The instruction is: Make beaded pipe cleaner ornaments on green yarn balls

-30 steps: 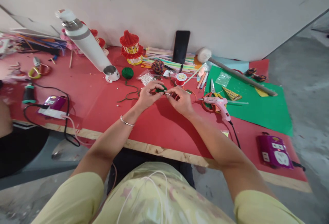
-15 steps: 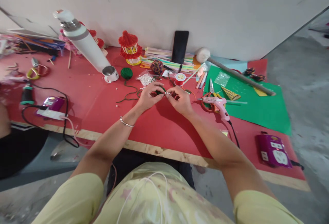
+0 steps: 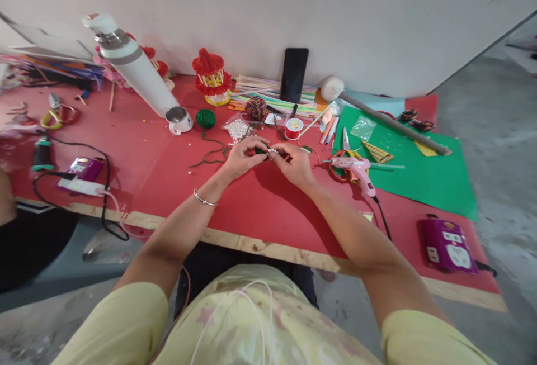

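Note:
My left hand [image 3: 242,156] and my right hand [image 3: 295,162] meet above the red table [image 3: 146,158], fingers pinched. Between them is a small green wrapped piece [image 3: 262,150] held by my left hand, and a short string of white beads [image 3: 273,152] pinched by my right hand. A green cord [image 3: 212,150] trails left from the piece toward a green yarn ball [image 3: 206,118]. A bag of white beads [image 3: 237,128] lies just behind my left hand.
A pink glue gun [image 3: 356,170] and scissors [image 3: 346,142] lie right of my hands by green paper [image 3: 419,169]. A red spool [image 3: 294,128], phone [image 3: 294,75], white flask [image 3: 128,63], cup [image 3: 179,120] and purple power strips [image 3: 448,245] are about. Another person's arm is at the far left.
My hands have stayed together in the same spot, with only small finger movements on the beads and green piece. The view has shifted very slightly.

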The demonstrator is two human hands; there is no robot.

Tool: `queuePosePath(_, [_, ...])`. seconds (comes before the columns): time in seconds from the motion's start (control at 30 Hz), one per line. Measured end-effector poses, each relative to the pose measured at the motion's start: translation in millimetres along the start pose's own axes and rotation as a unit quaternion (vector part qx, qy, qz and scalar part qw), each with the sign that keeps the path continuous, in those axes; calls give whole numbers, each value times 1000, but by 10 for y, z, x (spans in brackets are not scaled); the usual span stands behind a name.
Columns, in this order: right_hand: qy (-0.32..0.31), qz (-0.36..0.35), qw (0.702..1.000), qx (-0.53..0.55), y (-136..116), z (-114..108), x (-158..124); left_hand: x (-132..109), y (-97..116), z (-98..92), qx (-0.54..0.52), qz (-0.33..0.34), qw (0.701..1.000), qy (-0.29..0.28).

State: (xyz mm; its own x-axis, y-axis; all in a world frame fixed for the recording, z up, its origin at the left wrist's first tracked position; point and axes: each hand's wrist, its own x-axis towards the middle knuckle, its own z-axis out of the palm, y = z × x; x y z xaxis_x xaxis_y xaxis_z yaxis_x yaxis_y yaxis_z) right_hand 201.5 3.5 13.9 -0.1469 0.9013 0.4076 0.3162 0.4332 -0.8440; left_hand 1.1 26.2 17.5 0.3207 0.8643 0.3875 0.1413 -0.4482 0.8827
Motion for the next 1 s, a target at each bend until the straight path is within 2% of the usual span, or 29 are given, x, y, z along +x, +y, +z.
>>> queuePosePath(0.3, [2, -7, 1000, 3, 8, -12, 11, 8, -15, 2, -83, -45, 995, -11])
queuePosePath(0.6, [1, 0, 1000, 8, -6, -24, 12, 6, -49, -8, -88, -35, 995, -9])
queuePosePath(0.77, [4, -14, 1000, 5, -9, -33, 13, -23, -38, -29, -112, -62, 992, 1])
queuePosePath(1.0, [-6, -52, 999, -7, -75, -91, 13, -9, -34, -25, -7, -3, 999, 38])
